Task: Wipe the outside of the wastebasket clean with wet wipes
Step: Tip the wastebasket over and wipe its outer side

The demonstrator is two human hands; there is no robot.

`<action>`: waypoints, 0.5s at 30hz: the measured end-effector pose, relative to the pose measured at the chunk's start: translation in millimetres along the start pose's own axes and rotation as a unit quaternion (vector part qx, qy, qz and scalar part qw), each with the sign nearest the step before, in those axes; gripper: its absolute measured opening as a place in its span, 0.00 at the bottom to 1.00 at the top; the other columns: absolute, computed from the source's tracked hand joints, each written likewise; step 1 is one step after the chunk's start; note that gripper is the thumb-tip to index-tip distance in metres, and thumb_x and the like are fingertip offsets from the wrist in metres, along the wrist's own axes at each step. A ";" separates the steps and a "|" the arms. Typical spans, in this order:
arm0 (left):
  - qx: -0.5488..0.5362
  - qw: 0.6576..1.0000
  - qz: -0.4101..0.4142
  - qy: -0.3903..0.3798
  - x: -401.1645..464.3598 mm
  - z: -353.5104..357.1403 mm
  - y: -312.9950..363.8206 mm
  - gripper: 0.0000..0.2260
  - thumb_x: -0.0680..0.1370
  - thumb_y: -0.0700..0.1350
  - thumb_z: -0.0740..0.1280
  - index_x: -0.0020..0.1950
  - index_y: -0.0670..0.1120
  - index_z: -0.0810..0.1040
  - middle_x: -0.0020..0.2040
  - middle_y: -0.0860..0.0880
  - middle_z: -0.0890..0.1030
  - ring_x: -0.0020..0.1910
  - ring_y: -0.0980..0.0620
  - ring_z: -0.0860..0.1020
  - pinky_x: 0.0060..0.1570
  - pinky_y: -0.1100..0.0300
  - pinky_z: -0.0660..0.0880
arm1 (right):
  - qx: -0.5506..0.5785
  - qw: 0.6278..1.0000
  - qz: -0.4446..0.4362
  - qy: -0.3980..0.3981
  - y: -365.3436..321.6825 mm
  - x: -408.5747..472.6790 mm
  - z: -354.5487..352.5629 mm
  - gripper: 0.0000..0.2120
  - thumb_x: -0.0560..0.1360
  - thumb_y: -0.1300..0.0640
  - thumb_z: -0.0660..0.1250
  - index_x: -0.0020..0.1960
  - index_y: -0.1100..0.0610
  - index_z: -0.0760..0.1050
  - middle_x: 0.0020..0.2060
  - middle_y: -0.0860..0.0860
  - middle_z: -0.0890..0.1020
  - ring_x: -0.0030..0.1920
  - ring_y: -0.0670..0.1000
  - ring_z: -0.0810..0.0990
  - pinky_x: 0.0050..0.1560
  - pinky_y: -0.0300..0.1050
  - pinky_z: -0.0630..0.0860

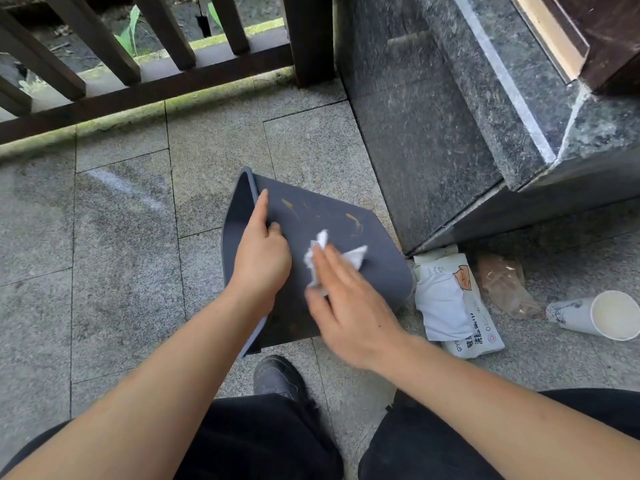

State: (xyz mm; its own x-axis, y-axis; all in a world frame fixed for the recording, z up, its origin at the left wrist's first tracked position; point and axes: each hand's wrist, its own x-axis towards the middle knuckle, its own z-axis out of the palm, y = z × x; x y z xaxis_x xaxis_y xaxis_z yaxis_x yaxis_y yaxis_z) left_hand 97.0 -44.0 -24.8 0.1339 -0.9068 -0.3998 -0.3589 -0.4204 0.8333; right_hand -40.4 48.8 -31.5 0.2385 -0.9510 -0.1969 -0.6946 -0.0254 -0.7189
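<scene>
A dark grey wastebasket [322, 216] lies on its side on the stone floor, its open mouth facing left. Yellowish smears mark its upper side. My left hand [261, 251] grips the rim at the mouth, thumb on the outer wall and fingers curled inside. My right hand [346, 303] presses a crumpled white wet wipe [320, 249] flat against the outer wall with straight fingers. The hand is motion-blurred.
A white pack of wet wipes [453, 303] lies right of the basket, beside a crumpled brown plastic bag [505, 285] and a tipped paper cup [599, 315]. A dark granite pillar base [450, 133] stands behind. A wooden railing [138, 88] runs along the far edge. My shoe [277, 375] is below the basket.
</scene>
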 end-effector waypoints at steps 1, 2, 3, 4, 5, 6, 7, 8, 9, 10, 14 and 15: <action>0.002 1.000 0.000 0.003 -1.3 -0.4 -0.4 0.24 0.83 0.45 0.55 0.76 0.65 0.61 0.63 0.64 0.73 0.53 0.72 0.73 0.54 0.65 0.70 | 0.007 0.999 0.037 0.002 13.1 2.7 0.0 0.31 0.81 0.42 0.44 0.80 0.54 0.47 0.80 0.50 0.49 0.79 0.45 0.44 0.78 0.48 0.48; 0.005 1.000 0.002 0.003 -3.2 0.0 0.1 0.24 0.83 0.45 0.56 0.76 0.66 0.61 0.62 0.66 0.73 0.50 0.75 0.73 0.51 0.67 0.70 | 0.013 0.997 0.077 0.007 27.6 5.5 -0.5 0.31 0.81 0.42 0.44 0.80 0.54 0.48 0.80 0.50 0.49 0.79 0.46 0.45 0.78 0.50 0.49; 0.010 1.000 0.006 -0.001 -5.3 1.2 0.9 0.24 0.83 0.46 0.56 0.76 0.67 0.61 0.59 0.69 0.73 0.47 0.78 0.72 0.48 0.70 0.69 | 0.016 0.992 0.121 0.010 41.4 7.2 -0.8 0.30 0.81 0.42 0.44 0.80 0.54 0.48 0.80 0.50 0.49 0.79 0.47 0.46 0.78 0.52 0.50; 0.019 1.000 0.011 -0.005 -7.7 2.7 2.3 0.24 0.83 0.45 0.56 0.75 0.68 0.60 0.55 0.73 0.71 0.44 0.82 0.71 0.43 0.75 0.68 | 0.017 0.986 0.166 0.010 54.0 8.4 -0.4 0.30 0.82 0.42 0.44 0.80 0.55 0.49 0.80 0.50 0.49 0.79 0.48 0.46 0.78 0.53 0.51; 0.030 0.999 0.016 -0.007 -10.5 4.3 4.0 0.24 0.83 0.45 0.56 0.75 0.68 0.60 0.52 0.76 0.69 0.42 0.84 0.69 0.39 0.80 0.66 | 0.021 0.978 0.208 0.012 64.7 9.5 1.3 0.30 0.82 0.42 0.44 0.79 0.55 0.51 0.80 0.52 0.49 0.79 0.50 0.47 0.78 0.55 0.52; 0.040 0.999 0.019 -0.011 -12.6 5.4 5.7 0.25 0.83 0.45 0.56 0.75 0.69 0.59 0.50 0.77 0.68 0.41 0.85 0.68 0.37 0.82 0.64 | 0.028 0.968 0.247 0.019 73.1 11.5 3.9 0.29 0.82 0.43 0.44 0.78 0.57 0.54 0.80 0.54 0.52 0.79 0.52 0.50 0.77 0.57 0.54; 0.050 0.998 0.022 -0.016 -14.2 6.3 6.6 0.25 0.83 0.45 0.56 0.75 0.69 0.59 0.47 0.78 0.69 0.40 0.85 0.68 0.35 0.83 0.63 | 0.036 0.958 0.282 0.028 78.9 14.2 6.7 0.28 0.82 0.44 0.44 0.76 0.59 0.56 0.78 0.57 0.55 0.78 0.55 0.53 0.75 0.59 0.56; 0.060 0.998 0.025 -0.022 -15.2 6.7 6.0 0.26 0.83 0.44 0.56 0.75 0.70 0.59 0.42 0.79 0.71 0.38 0.83 0.69 0.34 0.83 0.64 | 0.049 0.948 0.312 0.032 82.7 16.9 9.4 0.27 0.82 0.45 0.45 0.75 0.60 0.57 0.77 0.59 0.57 0.77 0.57 0.55 0.74 0.60 0.57; 0.070 0.997 0.028 -0.024 -16.0 5.8 4.8 0.26 0.83 0.44 0.56 0.75 0.70 0.59 0.39 0.80 0.73 0.36 0.81 0.70 0.33 0.82 0.64 | 0.065 0.939 0.336 0.031 83.8 19.6 12.0 0.27 0.82 0.45 0.45 0.74 0.61 0.56 0.76 0.61 0.57 0.76 0.58 0.55 0.73 0.61 0.58; 0.077 0.996 0.029 -0.025 -16.7 4.4 3.6 0.26 0.83 0.44 0.56 0.74 0.70 0.59 0.36 0.81 0.72 0.34 0.80 0.70 0.33 0.82 0.65 | 0.077 0.932 0.352 0.028 82.8 22.0 13.4 0.27 0.82 0.46 0.45 0.75 0.62 0.56 0.76 0.62 0.57 0.76 0.59 0.56 0.73 0.61 0.57; 0.084 0.996 0.030 -0.020 -16.0 4.1 3.8 0.26 0.83 0.44 0.55 0.75 0.70 0.58 0.34 0.81 0.72 0.31 0.78 0.70 0.33 0.81 0.66 | 0.053 0.956 0.286 0.043 54.1 26.3 11.5 0.23 0.84 0.54 0.45 0.74 0.66 0.60 0.76 0.62 0.59 0.76 0.62 0.56 0.75 0.55 0.54; 0.085 0.996 0.031 -0.018 -15.9 6.0 4.7 0.26 0.83 0.45 0.55 0.75 0.70 0.58 0.34 0.79 0.73 0.31 0.79 0.70 0.33 0.81 0.66 | 0.058 0.971 0.223 0.064 39.1 26.0 13.3 0.22 0.84 0.57 0.46 0.75 0.66 0.60 0.77 0.61 0.59 0.77 0.61 0.55 0.76 0.53 0.52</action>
State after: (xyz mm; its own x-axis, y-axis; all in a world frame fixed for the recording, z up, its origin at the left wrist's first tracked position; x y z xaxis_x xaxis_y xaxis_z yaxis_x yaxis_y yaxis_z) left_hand 87.7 -31.3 -16.7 0.0734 -0.9280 -0.3652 -0.5170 -0.3485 0.7818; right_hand -52.3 27.2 -73.7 -0.1598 -0.8897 -0.4277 -0.6267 0.4262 -0.6524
